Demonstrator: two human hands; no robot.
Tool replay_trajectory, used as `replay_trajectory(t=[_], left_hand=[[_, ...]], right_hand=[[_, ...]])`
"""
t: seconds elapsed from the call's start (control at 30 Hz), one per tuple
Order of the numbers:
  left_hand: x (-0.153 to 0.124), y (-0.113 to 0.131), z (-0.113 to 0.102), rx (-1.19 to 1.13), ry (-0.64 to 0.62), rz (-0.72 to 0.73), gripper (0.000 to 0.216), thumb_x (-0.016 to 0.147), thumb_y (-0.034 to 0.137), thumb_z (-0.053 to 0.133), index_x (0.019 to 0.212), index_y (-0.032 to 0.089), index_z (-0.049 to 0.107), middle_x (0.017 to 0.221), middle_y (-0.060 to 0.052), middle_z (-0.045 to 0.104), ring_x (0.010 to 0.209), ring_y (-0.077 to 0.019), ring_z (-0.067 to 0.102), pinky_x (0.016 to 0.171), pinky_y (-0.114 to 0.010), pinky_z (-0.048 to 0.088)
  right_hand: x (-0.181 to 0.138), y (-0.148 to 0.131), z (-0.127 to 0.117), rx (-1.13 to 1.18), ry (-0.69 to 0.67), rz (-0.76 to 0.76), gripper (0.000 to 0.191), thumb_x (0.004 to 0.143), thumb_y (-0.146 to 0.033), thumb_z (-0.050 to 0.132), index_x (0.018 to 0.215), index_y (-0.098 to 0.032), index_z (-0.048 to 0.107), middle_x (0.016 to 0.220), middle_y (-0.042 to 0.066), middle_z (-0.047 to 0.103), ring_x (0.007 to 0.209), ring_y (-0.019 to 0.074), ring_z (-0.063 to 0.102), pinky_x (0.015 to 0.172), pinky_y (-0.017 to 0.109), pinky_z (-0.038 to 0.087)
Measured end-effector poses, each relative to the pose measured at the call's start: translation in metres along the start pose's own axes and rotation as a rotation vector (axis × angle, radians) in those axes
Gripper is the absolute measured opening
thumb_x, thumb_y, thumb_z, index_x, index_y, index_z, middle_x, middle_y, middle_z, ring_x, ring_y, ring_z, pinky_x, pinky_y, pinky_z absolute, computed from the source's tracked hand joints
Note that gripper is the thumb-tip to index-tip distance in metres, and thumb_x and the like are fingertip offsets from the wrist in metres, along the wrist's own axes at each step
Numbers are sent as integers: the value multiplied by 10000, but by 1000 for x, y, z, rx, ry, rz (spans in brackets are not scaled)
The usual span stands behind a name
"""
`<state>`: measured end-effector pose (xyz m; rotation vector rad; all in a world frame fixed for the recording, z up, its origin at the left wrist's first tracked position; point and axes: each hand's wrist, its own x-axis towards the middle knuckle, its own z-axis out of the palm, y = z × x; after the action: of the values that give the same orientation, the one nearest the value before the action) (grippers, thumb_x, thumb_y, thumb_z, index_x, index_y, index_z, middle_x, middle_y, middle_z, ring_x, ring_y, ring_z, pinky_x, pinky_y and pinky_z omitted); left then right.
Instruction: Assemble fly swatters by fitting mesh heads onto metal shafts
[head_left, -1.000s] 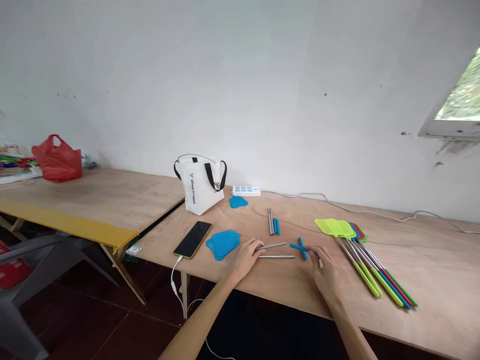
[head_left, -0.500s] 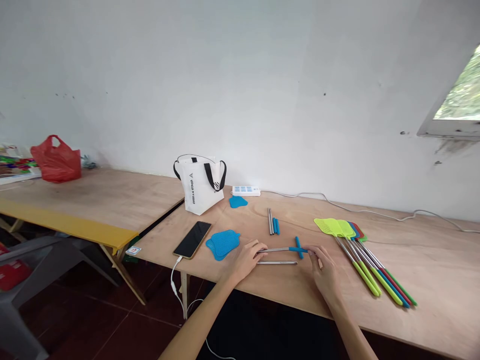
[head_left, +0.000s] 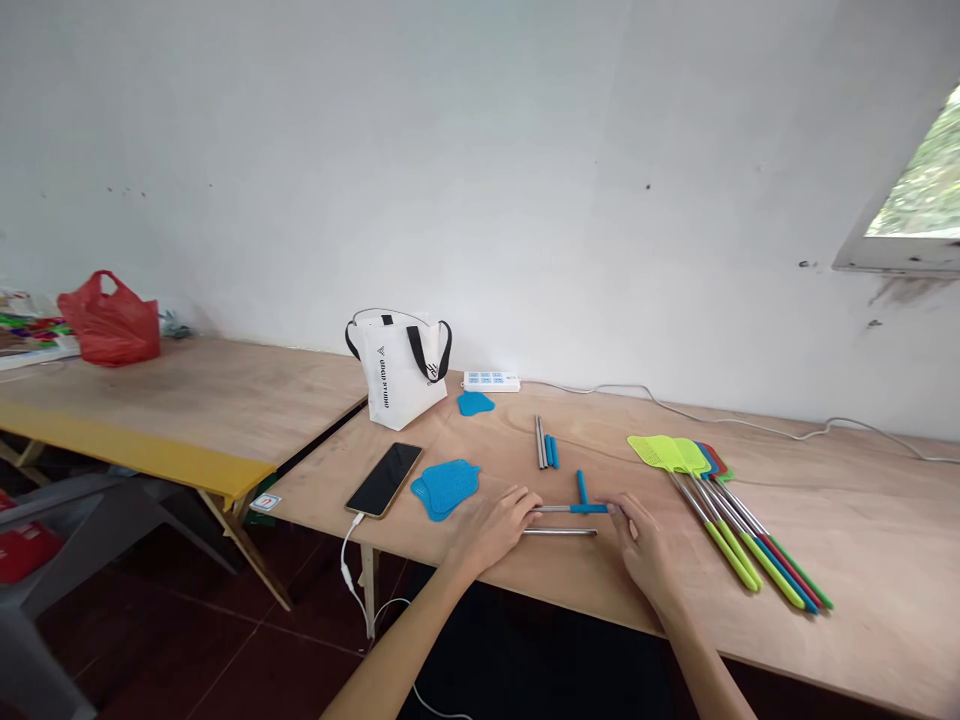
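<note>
Between my hands is a thin metal rod (head_left: 551, 509) with a blue handle sleeve (head_left: 589, 508) at its right end. My left hand (head_left: 501, 522) grips the rod's left part, fingers closed. My right hand (head_left: 636, 535) pinches the sleeve's right end between thumb and fingers. A loose blue sleeve (head_left: 581, 486) lies just behind the held one. Nearer the table edge, a second metal rod (head_left: 561, 531) lies partly under my left hand. Blue fly-swatter heads (head_left: 450, 487) rest left of that hand. Further back are metal rods (head_left: 540, 442) beside short blue sleeves (head_left: 553, 452).
Assembled fly swatters (head_left: 739, 530) in several colours lie at right. A phone (head_left: 384, 481) with a white cable lies at left. Behind stand a white bag (head_left: 401, 375), a power strip (head_left: 491, 381) and another blue swatter head (head_left: 475, 403). A red bag (head_left: 112, 325) sits on the neighbouring table.
The held rod and sleeve have moved slightly toward me, the sleeve end a little to the left. The loose blue sleeve behind has shifted left. Both hands keep their grip.
</note>
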<state>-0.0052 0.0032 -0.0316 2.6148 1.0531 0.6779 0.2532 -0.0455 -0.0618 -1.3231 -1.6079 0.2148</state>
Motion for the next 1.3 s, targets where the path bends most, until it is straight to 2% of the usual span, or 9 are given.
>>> replay_trajectory(t=[0.1, 0.2, 0.47, 0.63, 0.83, 0.97, 1.1, 1.2, 1.3], left_hand=[[1, 1, -2, -1, -20, 33, 218, 1079, 339, 416, 1117, 262, 616, 1091, -19, 659, 999, -200, 643, 850, -296, 479], [1, 1, -5, -9, -17, 51, 209, 1076, 324, 427, 1109, 262, 624, 1089, -19, 667, 1019, -202, 644, 878, -303, 479], [2, -2, -2, -21, 21, 58, 212, 1068, 349, 458, 1116, 265, 647, 1070, -14, 683, 1039, -203, 638, 923, -320, 494], [2, -8, 0, -52, 25, 78, 244, 1071, 364, 453, 1143, 279, 671, 1074, -6, 692, 1047, -197, 634, 934, -317, 494], [1, -10, -1, -80, 28, 82, 258, 1069, 389, 460, 1152, 286, 682, 1078, 2, 700, 1049, -189, 632, 938, -305, 485], [3, -11, 5, -34, 103, 11, 232, 1062, 369, 482, 1121, 276, 686, 1054, -10, 695, 1043, -203, 621, 929, -326, 476], [6, -18, 13, 60, 170, -110, 199, 1042, 336, 522, 1057, 248, 699, 1049, -32, 693, 1024, -226, 614, 942, -378, 454], [6, -21, 15, 123, 183, -164, 193, 1042, 302, 515, 1047, 241, 698, 1056, -36, 687, 1040, -236, 608, 952, -398, 435], [5, -20, 14, 150, 170, -194, 183, 1043, 264, 498, 1082, 249, 676, 1082, -32, 677, 1061, -237, 607, 954, -401, 425]], right_hand=[[-2, -3, 3, 22, -109, -43, 382, 1035, -456, 404, 1096, -246, 717, 1027, 98, 712, 958, 242, 667, 827, 354, 545], [-2, -6, 4, 19, -152, -64, 394, 1040, -460, 393, 1088, -256, 727, 1000, 95, 720, 941, 241, 677, 829, 352, 553], [-1, -5, 4, -19, -97, -76, 351, 1034, -437, 427, 1101, -265, 725, 988, 75, 737, 919, 234, 693, 820, 343, 564], [-2, 0, 3, -12, -112, -80, 321, 1031, -416, 453, 1116, -282, 731, 1000, 54, 742, 932, 227, 688, 830, 337, 562], [-2, -2, 4, 1, -140, -55, 342, 1016, -481, 478, 1090, -280, 745, 1013, 61, 745, 936, 239, 684, 846, 365, 560], [1, -2, 5, -25, -87, -31, 359, 1001, -528, 489, 1094, -276, 728, 1057, 67, 741, 1015, 251, 663, 929, 404, 531], [3, 5, 4, -110, 4, 67, 426, 1026, -531, 391, 1102, -259, 709, 1092, 83, 724, 1048, 258, 635, 936, 424, 517], [1, 10, 5, -234, -55, 107, 437, 1028, -509, 363, 1112, -268, 718, 1168, 81, 702, 1114, 258, 616, 965, 430, 492], [-1, 9, 8, -407, -136, 84, 422, 1027, -473, 353, 1160, -310, 719, 1280, 61, 673, 1209, 266, 586, 990, 452, 460]])
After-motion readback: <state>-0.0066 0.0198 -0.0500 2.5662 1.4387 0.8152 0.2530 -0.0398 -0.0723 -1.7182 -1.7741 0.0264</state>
